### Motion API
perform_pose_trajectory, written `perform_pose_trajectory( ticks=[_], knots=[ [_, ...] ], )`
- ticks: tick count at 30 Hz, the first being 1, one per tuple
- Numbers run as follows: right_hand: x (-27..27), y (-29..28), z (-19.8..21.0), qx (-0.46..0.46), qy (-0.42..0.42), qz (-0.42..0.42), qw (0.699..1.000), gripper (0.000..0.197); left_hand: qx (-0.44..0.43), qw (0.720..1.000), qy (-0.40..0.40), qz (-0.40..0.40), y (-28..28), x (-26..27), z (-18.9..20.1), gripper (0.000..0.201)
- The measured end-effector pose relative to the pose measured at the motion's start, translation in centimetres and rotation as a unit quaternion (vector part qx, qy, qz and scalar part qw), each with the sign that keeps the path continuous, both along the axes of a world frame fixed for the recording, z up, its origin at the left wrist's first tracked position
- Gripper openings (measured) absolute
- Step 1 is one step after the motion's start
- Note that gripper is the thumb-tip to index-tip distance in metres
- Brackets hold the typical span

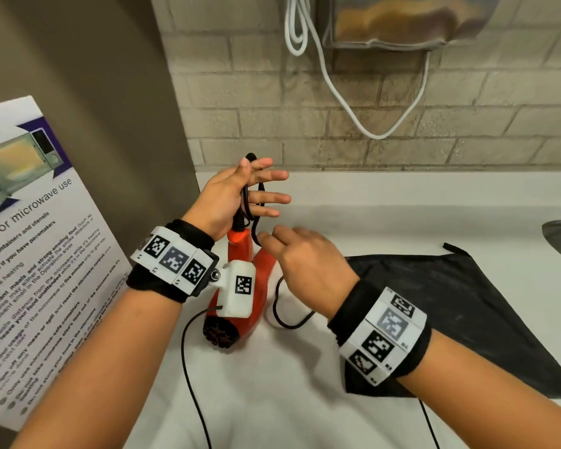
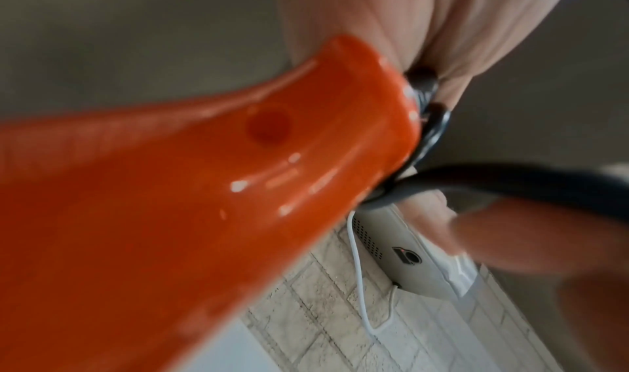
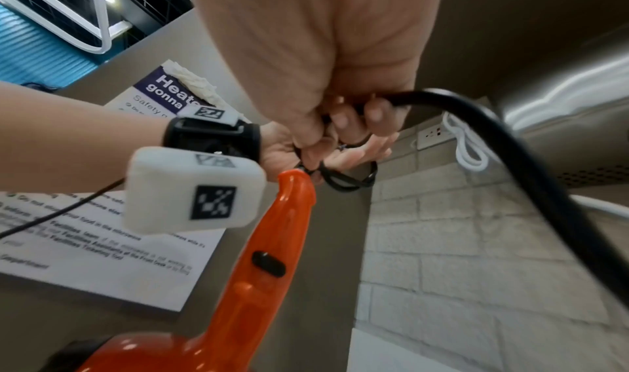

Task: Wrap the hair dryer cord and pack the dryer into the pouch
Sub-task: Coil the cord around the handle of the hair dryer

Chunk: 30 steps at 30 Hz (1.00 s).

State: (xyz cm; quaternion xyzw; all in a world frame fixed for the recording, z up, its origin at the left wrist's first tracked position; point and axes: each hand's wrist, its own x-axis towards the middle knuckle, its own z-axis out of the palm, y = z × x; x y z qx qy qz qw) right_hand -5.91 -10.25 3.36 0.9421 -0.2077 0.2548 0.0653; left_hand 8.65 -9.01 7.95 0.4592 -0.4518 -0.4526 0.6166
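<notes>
Several loops of cord (image 3: 432,94) hang on the splayed left grip (image 1: 234,196) above the hair dryer (image 1: 264,286) standing on the counter (image 1: 402,205), right grip (image 1: 308,264) pinching slack; recommend even, snug turns, pouch (image 1: 467,303) beside the dryer.

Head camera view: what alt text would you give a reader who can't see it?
A left hand, fingers spread, carries loops of black cord; the right hand grips the cord. Below them an orange hair dryer rests on a white counter beside a flat black pouch.
</notes>
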Motion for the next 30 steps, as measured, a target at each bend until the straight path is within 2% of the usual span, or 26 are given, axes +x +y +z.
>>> perform_pose_trajectory(
  ticks=[2, 4, 7, 10, 12, 14, 16, 19, 23, 30],
  knots=[
    [-0.1, -0.7, 0.6, -0.043, -0.024, 0.031, 0.998, 0.042, 0.004, 0.999, -0.032, -0.008, 0.1, -0.3, -0.1, 0.042],
    [0.0, -1.3, 1.8, -0.044, -0.037, 0.063, 0.996, 0.032, 0.003, 0.997, -0.07, -0.013, 0.2, -0.6, 0.0, 0.042],
    [0.2, -1.4, 3.6, 0.024, -0.076, 0.079, 0.994, 0.032, 0.005, 0.99, -0.141, -0.014, 0.2, -1.4, -0.1, 0.043],
    [0.4, -2.0, 5.3, 0.146, -0.159, 0.058, 0.975, 0.031, 0.047, 0.973, -0.227, -0.008, 0.3, -1.9, 0.1, 0.064],
    [0.2, -3.0, 6.1, 0.222, -0.167, 0.033, 0.96, 0.035, 0.038, 0.974, -0.213, -0.065, 0.1, -1.9, 0.1, 0.072],
    [0.1, -3.9, 6.3, 0.273, -0.153, 0.026, 0.949, 0.034, 0.041, 0.975, -0.194, -0.101, 0.0, -1.4, 0.0, 0.067],
    [0.0, -4.5, 6.3, 0.295, -0.133, 0.032, 0.946, 0.024, 0.05, 0.977, -0.172, -0.112, -0.1, -1.1, 0.0, 0.058],
    [-0.2, -5.5, 6.0, 0.294, -0.133, 0.041, 0.946, 0.02, 0.056, 0.983, -0.134, -0.109, -0.1, -0.5, 0.0, 0.058],
    [-0.6, -6.5, 5.5, 0.266, -0.116, 0.029, 0.957, 0.023, 0.052, 0.988, -0.119, -0.08, 0.1, 0.1, 0.2, 0.047],
    [0.0, -6.4, 4.7, 0.263, -0.167, 0.003, 0.95, 0.024, 0.041, 0.994, -0.07, -0.077, 0.0, 0.7, -0.5, 0.042]
  ],
)
